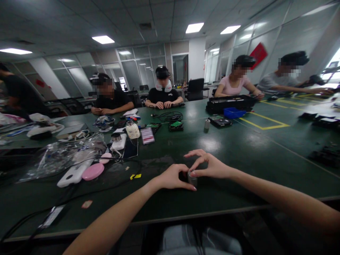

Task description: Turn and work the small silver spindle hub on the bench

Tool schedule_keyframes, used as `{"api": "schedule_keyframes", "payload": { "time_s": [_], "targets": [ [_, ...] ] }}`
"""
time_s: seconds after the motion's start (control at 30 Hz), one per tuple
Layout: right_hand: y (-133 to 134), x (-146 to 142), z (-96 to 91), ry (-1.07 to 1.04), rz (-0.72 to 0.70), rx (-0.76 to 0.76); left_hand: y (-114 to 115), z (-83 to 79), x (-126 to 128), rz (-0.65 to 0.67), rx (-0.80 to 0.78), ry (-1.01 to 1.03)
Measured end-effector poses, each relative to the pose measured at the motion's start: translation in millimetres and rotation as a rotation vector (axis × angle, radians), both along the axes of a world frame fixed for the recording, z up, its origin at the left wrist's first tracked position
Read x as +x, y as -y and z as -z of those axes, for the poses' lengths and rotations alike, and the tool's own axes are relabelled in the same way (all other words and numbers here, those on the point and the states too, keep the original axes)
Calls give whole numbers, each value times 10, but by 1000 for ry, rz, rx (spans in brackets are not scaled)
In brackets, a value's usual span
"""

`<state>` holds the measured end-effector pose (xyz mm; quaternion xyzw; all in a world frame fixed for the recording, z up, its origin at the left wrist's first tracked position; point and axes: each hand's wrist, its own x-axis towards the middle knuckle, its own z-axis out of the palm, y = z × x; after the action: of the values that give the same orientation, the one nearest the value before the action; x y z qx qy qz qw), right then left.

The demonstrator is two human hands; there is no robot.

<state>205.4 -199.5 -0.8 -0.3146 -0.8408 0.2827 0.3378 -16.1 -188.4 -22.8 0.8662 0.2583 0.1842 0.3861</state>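
Note:
A small grey metal cylinder (pixel 193 181) stands upright on the green table near its front edge. My left hand (pixel 175 177) curls round its left side, thumb in front and fingers behind. At its top rim, my right hand (pixel 209 165) pinches with thumb and index finger, the other fingers stretched out to the left. Whether a separate small part sits in that pinch I cannot make out. A similar silver cylinder (pixel 207 123) stands farther back, beside a hard drive (pixel 220 121).
To the left lie a pink round case (pixel 92 171), a white power strip-like piece (pixel 75 173), clear plastic bags (pixel 63 156), a phone (pixel 131 147) and black cables. Behind are a blue tray (pixel 234 113) and a black case (pixel 230 103). Several people sit across the table.

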Motion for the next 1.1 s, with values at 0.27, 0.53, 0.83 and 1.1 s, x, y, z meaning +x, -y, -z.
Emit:
{"api": "schedule_keyframes", "payload": {
  "time_s": [0.27,0.53,0.83,1.1],
  "targets": [
    [-386,520,94,157,103,121,24,-57,5,-15,-17,-29],
    [-462,712,247,459,76,26,20,-49,0,-33,-23,-38],
    [-578,908,199,518,82,-8,22,-45,2,-21,-30,-28],
    [-720,1058,240,453,144,8,24,-57,-3,-29,-52,-24]
  ]
}}
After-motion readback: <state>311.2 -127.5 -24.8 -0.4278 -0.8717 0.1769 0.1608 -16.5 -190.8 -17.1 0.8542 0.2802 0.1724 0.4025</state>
